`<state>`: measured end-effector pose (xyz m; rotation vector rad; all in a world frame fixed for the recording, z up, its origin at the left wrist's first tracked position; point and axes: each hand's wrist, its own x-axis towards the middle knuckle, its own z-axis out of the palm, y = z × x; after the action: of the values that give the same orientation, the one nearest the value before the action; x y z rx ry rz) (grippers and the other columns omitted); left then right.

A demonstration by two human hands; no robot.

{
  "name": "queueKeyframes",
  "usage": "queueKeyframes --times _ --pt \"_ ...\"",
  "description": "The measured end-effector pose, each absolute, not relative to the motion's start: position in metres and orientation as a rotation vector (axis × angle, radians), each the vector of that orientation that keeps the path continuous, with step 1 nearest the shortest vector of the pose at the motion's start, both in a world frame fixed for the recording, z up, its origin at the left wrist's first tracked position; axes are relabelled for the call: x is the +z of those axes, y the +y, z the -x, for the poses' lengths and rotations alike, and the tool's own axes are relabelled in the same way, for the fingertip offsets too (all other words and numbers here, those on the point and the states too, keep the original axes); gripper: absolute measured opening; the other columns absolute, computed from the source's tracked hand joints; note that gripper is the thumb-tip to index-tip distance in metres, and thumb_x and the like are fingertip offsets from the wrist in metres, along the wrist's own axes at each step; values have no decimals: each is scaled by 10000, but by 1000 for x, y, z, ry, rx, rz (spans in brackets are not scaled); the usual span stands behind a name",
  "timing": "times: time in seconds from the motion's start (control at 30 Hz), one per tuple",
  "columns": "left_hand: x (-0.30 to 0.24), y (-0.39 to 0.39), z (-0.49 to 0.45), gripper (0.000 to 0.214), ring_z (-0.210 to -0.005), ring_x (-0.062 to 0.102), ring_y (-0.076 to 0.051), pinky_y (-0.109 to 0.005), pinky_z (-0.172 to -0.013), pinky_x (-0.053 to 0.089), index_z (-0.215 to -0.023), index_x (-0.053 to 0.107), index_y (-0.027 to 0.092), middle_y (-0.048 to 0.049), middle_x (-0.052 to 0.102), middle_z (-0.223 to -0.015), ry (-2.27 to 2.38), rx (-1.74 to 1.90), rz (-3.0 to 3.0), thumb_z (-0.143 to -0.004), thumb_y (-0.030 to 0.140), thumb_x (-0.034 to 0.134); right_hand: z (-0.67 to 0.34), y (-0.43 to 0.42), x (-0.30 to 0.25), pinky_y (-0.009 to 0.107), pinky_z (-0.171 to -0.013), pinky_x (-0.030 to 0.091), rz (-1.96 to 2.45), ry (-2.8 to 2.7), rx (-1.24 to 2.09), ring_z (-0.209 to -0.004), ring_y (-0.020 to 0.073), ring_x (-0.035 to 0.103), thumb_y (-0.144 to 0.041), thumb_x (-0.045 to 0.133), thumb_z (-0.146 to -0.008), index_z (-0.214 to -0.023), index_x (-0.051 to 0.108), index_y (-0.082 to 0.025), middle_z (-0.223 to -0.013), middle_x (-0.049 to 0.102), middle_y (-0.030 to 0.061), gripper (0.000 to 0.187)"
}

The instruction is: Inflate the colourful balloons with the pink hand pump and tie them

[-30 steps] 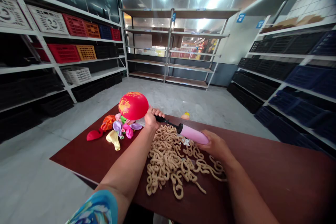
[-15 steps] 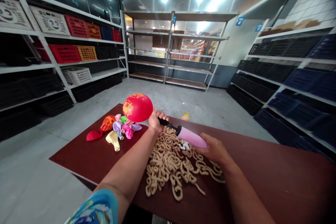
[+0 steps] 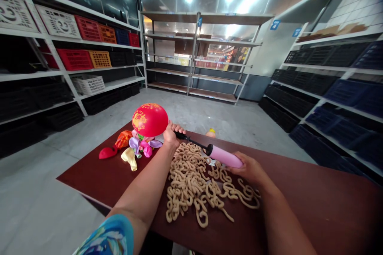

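A pink hand pump (image 3: pixel 225 156) with a black handle and rod spans the space between my hands, above the table. My left hand (image 3: pixel 172 133) is closed at its black end, where the inflated red balloon (image 3: pixel 150 120) with yellow print also sits; the balloon's neck is hidden by the fingers. Round the pink barrel's far end my right hand (image 3: pixel 247 168) is wrapped. Below the pump lies a heap of beige, rope-like curled strands (image 3: pixel 191 175). Left of it are several limp balloons, among them a yellow one (image 3: pixel 129 158), a red one (image 3: pixel 107 152) and an orange one (image 3: pixel 123 139).
The dark red-brown table (image 3: pixel 299 203) extends to the right. Beyond its far edge a small object with a yellow top (image 3: pixel 211 132) peeks up. Metal shelves (image 3: pixel 194 63) stand at the back, with crate-filled racks on the left, holding a red crate (image 3: pixel 73 59), and right.
My hands have moved apart and more of the pump's black rod shows. The red balloon has shifted left with my left hand and looks slightly bigger.
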<state>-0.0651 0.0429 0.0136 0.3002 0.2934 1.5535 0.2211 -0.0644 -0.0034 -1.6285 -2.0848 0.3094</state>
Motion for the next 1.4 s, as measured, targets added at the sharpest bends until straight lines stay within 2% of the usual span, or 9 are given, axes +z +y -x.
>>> queueKeyframes --times 0.17,0.33,0.47,0.63,0.97,1.17,1.4 --pt "10 45 68 446 -401 318 -96 -268 -449 321 -542 135 193 46 215 -467 282 1568 -296 -808 364 451 -231 -66 -6 250 -588 392 1668 -2082 342 -675 156 558 -387 605 -648 -893 583 -234 -781 621 -4 290" --pt "14 40 60 460 -395 305 -89 -262 -442 308 -549 118 195 47 207 -465 265 1548 -296 -811 369 454 -209 -65 -2 259 -653 395 1644 -2135 63 -780 177 564 -415 608 -641 -894 560 -247 -869 614 10 308" --pt "18 30 46 474 -402 309 -91 -263 -446 310 -543 117 194 42 214 -460 241 1459 -336 -811 385 458 -188 -67 -3 265 -668 395 1595 -2173 -44 -788 182 564 -436 582 -672 -920 540 -231 -872 611 27 325" --pt "20 25 38 493 -409 319 -96 -270 -449 313 -531 115 191 36 226 -455 234 1408 -379 -800 384 480 -180 -67 -5 258 -637 393 1584 -2154 21 -738 171 568 -447 580 -680 -933 544 -231 -847 623 17 334" --pt "15 42 69 450 -396 308 -92 -268 -439 309 -539 136 194 48 212 -466 275 1576 -267 -798 347 471 -229 -63 -8 266 -635 409 1638 -2064 255 -733 174 568 -367 596 -632 -931 596 -234 -822 631 3 327" --pt "16 35 53 472 -401 315 -90 -269 -448 326 -534 135 193 45 218 -465 265 1527 -293 -804 389 469 -215 -65 -8 270 -657 405 1619 -2125 166 -773 180 565 -413 597 -648 -929 569 -250 -858 617 5 326" --pt "19 19 28 494 -421 343 -104 -277 -457 334 -519 147 191 33 251 -456 234 1399 -428 -792 422 488 -183 -69 -7 271 -620 391 1613 -2145 110 -718 178 568 -468 581 -670 -900 540 -244 -818 620 12 324"
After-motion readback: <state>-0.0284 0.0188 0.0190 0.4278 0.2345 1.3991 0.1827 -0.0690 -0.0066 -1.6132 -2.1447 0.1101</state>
